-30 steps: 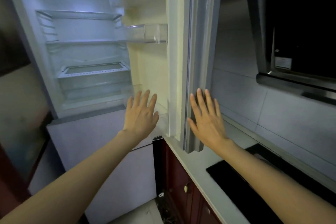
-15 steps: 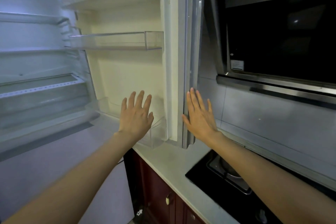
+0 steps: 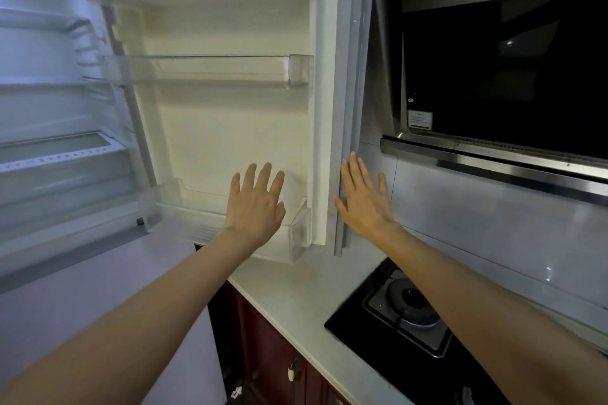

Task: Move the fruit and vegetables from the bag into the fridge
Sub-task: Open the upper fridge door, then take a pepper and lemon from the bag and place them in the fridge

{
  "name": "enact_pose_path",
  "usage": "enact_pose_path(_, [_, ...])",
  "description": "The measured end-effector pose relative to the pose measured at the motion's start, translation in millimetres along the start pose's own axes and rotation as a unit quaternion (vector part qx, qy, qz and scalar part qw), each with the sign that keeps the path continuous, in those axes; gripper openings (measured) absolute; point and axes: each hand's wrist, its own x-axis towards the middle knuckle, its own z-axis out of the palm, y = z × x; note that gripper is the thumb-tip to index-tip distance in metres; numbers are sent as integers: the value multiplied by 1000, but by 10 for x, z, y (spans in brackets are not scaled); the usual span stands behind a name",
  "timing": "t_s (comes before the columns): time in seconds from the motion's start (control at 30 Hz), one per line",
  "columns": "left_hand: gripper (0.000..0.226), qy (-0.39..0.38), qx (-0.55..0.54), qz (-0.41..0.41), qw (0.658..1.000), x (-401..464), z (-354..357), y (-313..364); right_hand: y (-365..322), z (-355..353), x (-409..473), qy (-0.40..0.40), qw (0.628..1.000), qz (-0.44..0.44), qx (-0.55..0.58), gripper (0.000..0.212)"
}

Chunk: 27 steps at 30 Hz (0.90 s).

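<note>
Neither hand grips anything: the left hand [image 3: 255, 207] is spread flat before the fridge door [image 3: 230, 135], over its lowest bin [image 3: 297, 235]. Right hand [image 3: 363, 200], fingers straight, lies at the door's outer edge, above the counter [image 3: 296, 293]

both my arms stretched forward and up, bare forearms, backs of hands toward the camera. my left hand [image 3: 255, 205] is flat, fingers straight and slightly spread, thumb out to the right, holding nothing. my right hand [image 3: 363, 202] is also flat, fingers straight and fanned, thumb out to the left, palm facing away.
</note>
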Motion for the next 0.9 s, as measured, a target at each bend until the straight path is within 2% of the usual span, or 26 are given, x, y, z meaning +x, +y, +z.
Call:
enact_pose_path(0.57, [57,-13,3,-20,1000,95,161,16,67,102,73,1,1000,-5,2,77])
enact_pose_path(0.9, [56,-7,-1,-12,1000,61,88,5,71,-27,58,-14,1000,2,-20,71])
